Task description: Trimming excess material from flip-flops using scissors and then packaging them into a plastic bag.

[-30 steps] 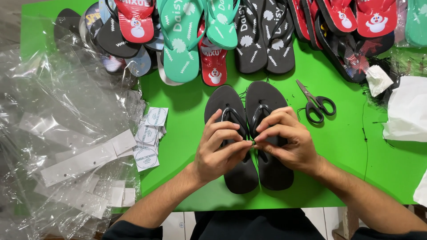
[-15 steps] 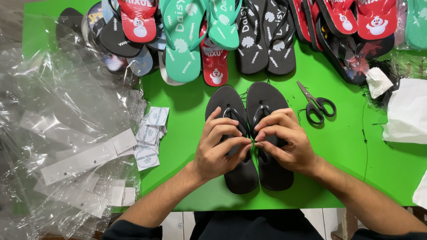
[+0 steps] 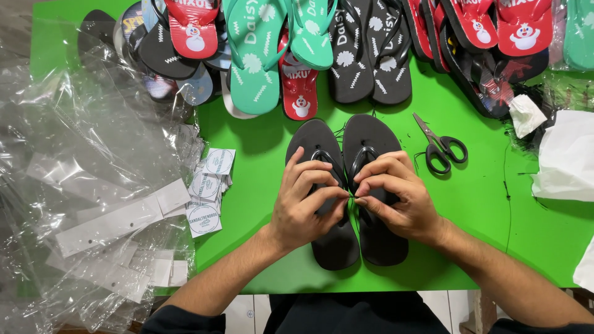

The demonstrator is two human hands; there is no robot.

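Pair of black flip-flops (image 3: 337,185), matte foam soles with glossy Y-straps, lying side by side mid-way on the green bench (image 3: 482,204), long axes running away from the person, toes pointing at the far row of sandals. Left hand (image 3: 306,201) and right hand (image 3: 396,195) rest on the straps, fingertips pinched together on a thin black thread (image 3: 351,196) between the pair. Black-handled steel scissors (image 3: 440,145) lie just right of the flip-flops; round-printed paper tags (image 3: 207,188) and crinkled clear plastic bags (image 3: 80,192) lie to their left.
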